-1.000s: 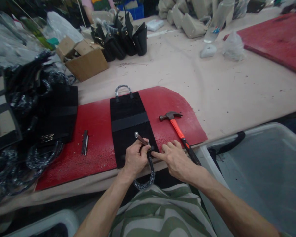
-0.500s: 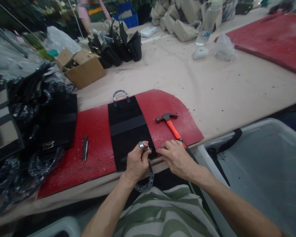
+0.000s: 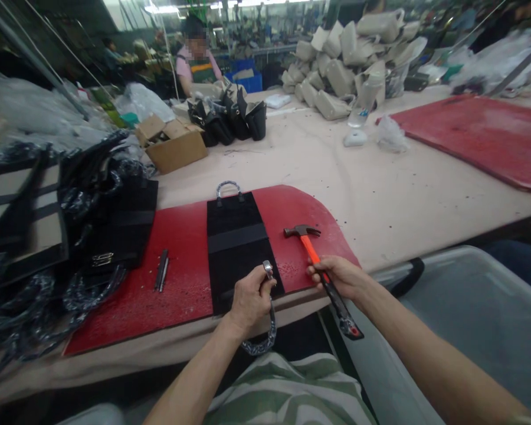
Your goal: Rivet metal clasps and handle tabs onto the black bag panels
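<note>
A flat black bag piece (image 3: 236, 218) lies across a red board at the table's front edge. One plastic-wrapped handle (image 3: 229, 184) stands at its far end, and another wrapped handle (image 3: 269, 333) hangs over the near edge. My left hand (image 3: 252, 298) is closed in a pinch above the near end of the bag piece. A silver metal piece (image 3: 268, 269) shows at its index finger; I cannot tell whether it is worn or held. What lies between the fingertips is hidden. My right hand (image 3: 338, 276) grips the claw hammer (image 3: 310, 251) by its orange-and-black handle, head pointing away.
Two thin dark rods (image 3: 161, 270) lie on the red board (image 3: 183, 236). Black bag pieces with wrapped handles (image 3: 92, 289) are piled at left. Behind stand a cardboard box (image 3: 177, 152), black bags (image 3: 252, 121) and beige bags (image 3: 336, 77). A pale bin (image 3: 469, 307) is at right.
My right hand has moved from beside the left fingertips to the hammer and taken hold of its handle. The left hand stays pinched near the bag's edge. The view has tilted up.
</note>
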Demonstrator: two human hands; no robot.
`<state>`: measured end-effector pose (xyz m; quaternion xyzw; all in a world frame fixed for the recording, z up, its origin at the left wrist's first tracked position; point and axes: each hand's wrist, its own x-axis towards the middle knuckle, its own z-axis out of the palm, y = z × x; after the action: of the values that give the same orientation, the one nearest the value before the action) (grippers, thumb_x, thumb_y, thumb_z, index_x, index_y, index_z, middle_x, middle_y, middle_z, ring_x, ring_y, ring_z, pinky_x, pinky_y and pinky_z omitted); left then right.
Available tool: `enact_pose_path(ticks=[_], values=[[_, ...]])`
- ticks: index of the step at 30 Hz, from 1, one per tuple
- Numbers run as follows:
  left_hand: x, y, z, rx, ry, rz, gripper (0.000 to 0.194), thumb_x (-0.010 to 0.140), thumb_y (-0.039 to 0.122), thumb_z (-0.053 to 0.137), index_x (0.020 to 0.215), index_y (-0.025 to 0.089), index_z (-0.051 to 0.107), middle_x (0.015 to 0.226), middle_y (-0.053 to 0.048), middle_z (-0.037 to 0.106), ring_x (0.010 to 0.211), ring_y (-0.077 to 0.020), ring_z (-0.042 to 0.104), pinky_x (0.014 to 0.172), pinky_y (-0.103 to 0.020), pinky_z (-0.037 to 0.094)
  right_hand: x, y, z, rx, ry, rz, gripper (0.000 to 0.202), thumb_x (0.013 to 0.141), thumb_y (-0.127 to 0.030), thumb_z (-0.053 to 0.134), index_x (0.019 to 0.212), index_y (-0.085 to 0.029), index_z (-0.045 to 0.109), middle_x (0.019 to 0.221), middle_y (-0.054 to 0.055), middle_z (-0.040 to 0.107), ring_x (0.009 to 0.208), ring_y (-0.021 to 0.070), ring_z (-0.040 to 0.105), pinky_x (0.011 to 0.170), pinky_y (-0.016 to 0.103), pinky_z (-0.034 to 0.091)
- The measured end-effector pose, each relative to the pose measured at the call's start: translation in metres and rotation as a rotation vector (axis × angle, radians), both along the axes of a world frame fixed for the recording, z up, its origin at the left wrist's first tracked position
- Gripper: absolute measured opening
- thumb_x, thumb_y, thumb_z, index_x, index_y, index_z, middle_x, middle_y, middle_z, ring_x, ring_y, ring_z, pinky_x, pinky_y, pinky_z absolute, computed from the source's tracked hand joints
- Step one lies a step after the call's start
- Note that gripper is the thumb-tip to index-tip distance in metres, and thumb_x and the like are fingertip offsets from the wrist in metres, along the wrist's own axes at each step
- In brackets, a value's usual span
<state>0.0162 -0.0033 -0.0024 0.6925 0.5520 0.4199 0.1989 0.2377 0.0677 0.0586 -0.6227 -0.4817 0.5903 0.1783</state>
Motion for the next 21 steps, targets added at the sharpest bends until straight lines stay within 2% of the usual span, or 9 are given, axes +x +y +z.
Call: enact_pose_path(ticks=[3,5,8,10,12,14,16,18,21], values=[[0.001,0.000,0.003,-0.012,-0.007,-0.002,0.014,0.089,0.015,0.056,0.099,0.022,0.063,0.104,-0.005,0.072,0.094,-0.0183,0.070,0.087,-0.028,0.055,-0.010,0.000,0.018,-0.030,0.065,-0.017,0.014,0.088,-0.031,0.043,0.078,-0.021,0.044,0.059,-0.006,0.037,0.042,0.0077,0.029,0.041,0.021,0.030],[0.001,0.000,0.003,-0.023,-0.016,-0.002,0.013,0.089,0.015,0.056,0.098,0.022,0.063,0.102,-0.004,0.072,0.093,-0.0181,0.070,0.087,-0.029,0.054,-0.011,-0.010,0.038,0.038,0.089,-0.046,0.024,0.093,-0.042,0.038,0.080,-0.022,0.041,0.059,-0.008,0.034,0.039,0.0069,0.025,0.038,0.020,0.025],[0.001,-0.001,0.001,-0.023,-0.025,-0.001,0.014,0.089,0.015,0.056,0.098,0.022,0.064,0.102,-0.004,0.072,0.093,-0.0179,0.069,0.087,-0.029,0.054,-0.003,-0.031,0.072,0.415,0.004,-0.016,0.037,0.095,-0.057,0.037,0.082,-0.023,0.043,0.059,-0.007,0.039,0.041,0.0085,0.032,0.040,0.022,0.027],[0.001,-0.001,0.001,-0.019,-0.024,-0.001,0.013,0.089,0.015,0.056,0.098,0.022,0.064,0.101,-0.004,0.072,0.092,-0.0177,0.069,0.086,-0.028,0.054,0.004,-0.045,0.089,0.757,-0.194,0.085,0.037,0.097,-0.055,0.038,0.080,-0.023,0.045,0.059,-0.005,0.044,0.045,0.0110,0.040,0.045,0.024,0.030],[0.001,0.000,0.002,-0.017,-0.014,-0.002,0.012,0.089,0.015,0.056,0.096,0.022,0.064,0.098,-0.004,0.072,0.089,-0.0172,0.069,0.084,-0.027,0.054,0.009,-0.054,0.100,0.968,-0.408,0.270,0.033,0.098,-0.047,0.038,0.077,-0.024,0.044,0.057,-0.003,0.047,0.047,0.0130,0.043,0.047,0.026,0.028],[0.001,0.001,0.002,-0.017,-0.003,-0.009,0.011,0.089,0.015,0.056,0.094,0.022,0.064,0.094,-0.004,0.071,0.086,-0.0169,0.069,0.082,-0.027,0.053,0.011,-0.059,0.111,1.035,-0.565,0.472,0.030,0.098,-0.040,0.037,0.074,-0.024,0.044,0.055,-0.002,0.049,0.044,0.0137,0.041,0.046,0.029,0.023],[0.001,0.001,0.002,-0.018,-0.008,-0.011,0.011,0.089,0.015,0.055,0.094,0.022,0.063,0.093,-0.003,0.071,0.085,-0.0168,0.069,0.081,-0.027,0.053,0.010,-0.061,0.126,1.074,-0.617,0.561,0.029,0.099,-0.036,0.039,0.073,-0.024,0.044,0.053,-0.002,0.049,0.041,0.0134,0.040,0.045,0.029,0.021],[0.000,0.002,0.000,-0.018,-0.026,-0.011,0.013,0.089,0.015,0.055,0.096,0.022,0.063,0.095,-0.003,0.071,0.087,-0.0170,0.069,0.082,-0.027,0.053,0.005,-0.064,0.143,1.154,-0.528,0.442,0.028,0.099,-0.036,0.044,0.074,-0.024,0.046,0.053,-0.004,0.047,0.040,0.0124,0.040,0.045,0.028,0.024],[0.000,0.001,-0.003,-0.015,-0.040,-0.010,0.014,0.089,0.015,0.056,0.098,0.022,0.063,0.099,-0.004,0.072,0.091,-0.0175,0.069,0.085,-0.028,0.053,-0.003,-0.072,0.154,1.297,-0.240,-0.039,0.022,0.102,-0.034,0.043,0.084,-0.024,0.050,0.057,-0.005,0.046,0.044,0.0119,0.043,0.046,0.025,0.031]])
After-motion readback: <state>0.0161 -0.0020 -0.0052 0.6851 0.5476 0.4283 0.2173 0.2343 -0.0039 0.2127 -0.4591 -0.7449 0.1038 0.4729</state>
